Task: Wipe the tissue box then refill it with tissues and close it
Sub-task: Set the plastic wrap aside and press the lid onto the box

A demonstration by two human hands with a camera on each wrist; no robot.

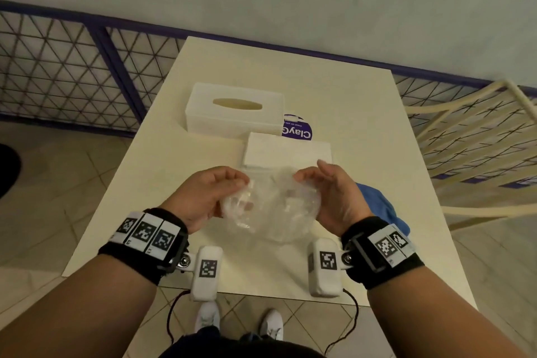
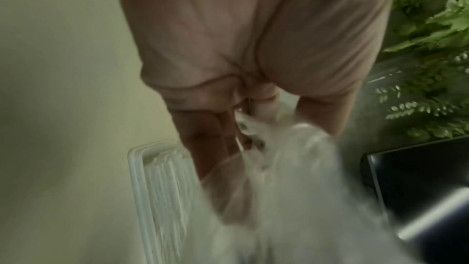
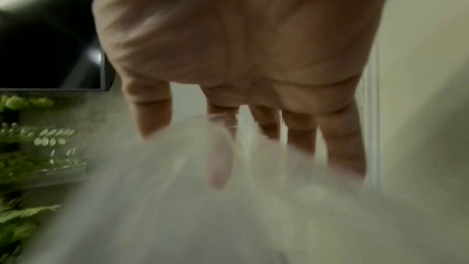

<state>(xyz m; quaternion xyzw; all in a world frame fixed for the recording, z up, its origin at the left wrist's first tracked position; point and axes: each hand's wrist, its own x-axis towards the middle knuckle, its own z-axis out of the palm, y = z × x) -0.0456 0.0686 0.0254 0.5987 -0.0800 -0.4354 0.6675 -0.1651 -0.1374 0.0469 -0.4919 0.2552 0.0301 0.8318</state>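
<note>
left hand (image 1: 207,193) and right hand (image 1: 331,195) both gripping crumpled clear plastic wrapper (image 1: 268,206), above table (image 1: 162,183)

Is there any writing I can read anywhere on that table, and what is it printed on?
"ClayC": large white letters, seen upside down and cut off by the tissue stack, on the purple round label beside the tissue box.
A smaller line on the same label is too small to read.
The wrist bands carry black-and-white square code patterns, no words.
Both wrist views are blurred and show no text.
</note>
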